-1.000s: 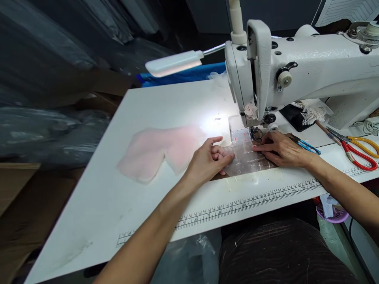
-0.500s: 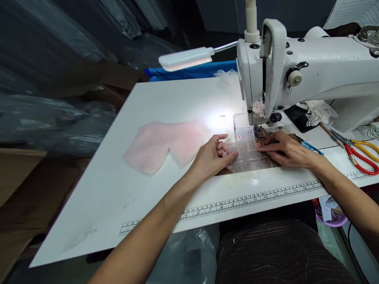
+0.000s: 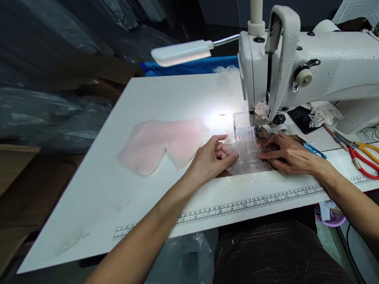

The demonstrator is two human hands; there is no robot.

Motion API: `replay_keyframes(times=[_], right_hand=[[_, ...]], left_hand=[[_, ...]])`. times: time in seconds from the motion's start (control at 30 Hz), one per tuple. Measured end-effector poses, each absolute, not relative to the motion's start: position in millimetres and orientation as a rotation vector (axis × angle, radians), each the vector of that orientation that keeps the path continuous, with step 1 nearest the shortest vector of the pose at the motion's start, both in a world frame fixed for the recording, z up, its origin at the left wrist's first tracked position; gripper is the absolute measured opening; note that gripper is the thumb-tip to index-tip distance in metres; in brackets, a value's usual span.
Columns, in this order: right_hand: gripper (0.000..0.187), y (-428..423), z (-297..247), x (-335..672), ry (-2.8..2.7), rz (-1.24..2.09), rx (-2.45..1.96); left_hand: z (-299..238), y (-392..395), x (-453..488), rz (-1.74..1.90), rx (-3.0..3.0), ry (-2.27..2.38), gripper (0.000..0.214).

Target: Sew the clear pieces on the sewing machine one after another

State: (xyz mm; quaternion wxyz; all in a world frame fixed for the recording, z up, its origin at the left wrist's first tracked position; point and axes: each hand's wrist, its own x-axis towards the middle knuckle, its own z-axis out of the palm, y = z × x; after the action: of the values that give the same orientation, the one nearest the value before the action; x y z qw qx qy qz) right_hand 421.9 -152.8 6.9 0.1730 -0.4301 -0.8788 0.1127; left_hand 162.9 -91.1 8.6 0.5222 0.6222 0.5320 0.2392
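Near edge of white table (image 3: 142,213) is marked by printed ruler (image 3: 245,206), with a strip of tabletop between it and the sheer fabric (image 3: 247,161). Wide room is left on the left side, around the pink piece (image 3: 183,138); the right side is hemmed in by the sewing machine (image 3: 254,79) and blue snips (image 3: 314,150). Sheer fabric is placed at the presser foot, its left edge pinched by left hand (image 3: 217,157), thumb on top, index finger pointed out. Right hand (image 3: 291,154) is laid palm down, fingertips on the fabric's right side; whether anything is pinched cannot be told. Counted: two hands, one pink piece, one lamp (image 3: 182,53), one blue snips, one red handle (image 3: 357,161).
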Motion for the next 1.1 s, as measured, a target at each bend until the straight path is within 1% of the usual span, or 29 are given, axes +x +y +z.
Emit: replay_keyframes(times=[0.17, 0.23, 0.3, 0.33, 0.4, 0.5, 0.57, 0.67, 0.8, 0.9, 1.1], right_hand=[[0.033, -153, 6, 421, -2.48, 0.294, -1.237], [0.033, -154, 5, 420, -2.475, 0.29, -1.249], [0.032, -154, 5, 420, -2.473, 0.292, -1.249], [0.032, -154, 5, 420, -2.471, 0.294, -1.247], [0.032, -154, 5, 419, -2.465, 0.295, -1.246], [0.033, -155, 5, 419, -2.442, 0.301, -1.259], [0.033, -155, 4, 418, -2.429, 0.307, -1.265], [0.033, -154, 1, 418, -2.412, 0.287, -1.263], [0.035, -152, -6, 417, -2.383, 0.213, -1.282], [0.035, -152, -7, 414, -2.364, 0.168, -1.325], [0.034, -154, -6, 412, -2.363, 0.136, -1.318]], left_hand=[[7, -90, 158, 0.562, 1.624, 1.254, 0.061], [6, -86, 156, 0.704, 1.846, 1.288, 0.053], [6, -81, 156, 0.927, 2.173, 1.262, 0.038], [6, -78, 158, 1.006, 2.351, 1.183, 0.031], [5, -72, 164, 0.997, 2.671, 0.892, 0.022], [3, -64, 177, 0.81, 2.97, 0.469, 0.026], [2, -61, 184, 0.715, 3.088, 0.364, 0.03], [0, -57, 190, 0.546, 3.207, 0.379, 0.037], [1, -53, 192, 0.35, 3.245, 0.527, 0.043], [2, -51, 193, 0.329, 3.22, 0.592, 0.044], [0, -50, 191, 0.404, 3.174, 0.582, 0.043]])
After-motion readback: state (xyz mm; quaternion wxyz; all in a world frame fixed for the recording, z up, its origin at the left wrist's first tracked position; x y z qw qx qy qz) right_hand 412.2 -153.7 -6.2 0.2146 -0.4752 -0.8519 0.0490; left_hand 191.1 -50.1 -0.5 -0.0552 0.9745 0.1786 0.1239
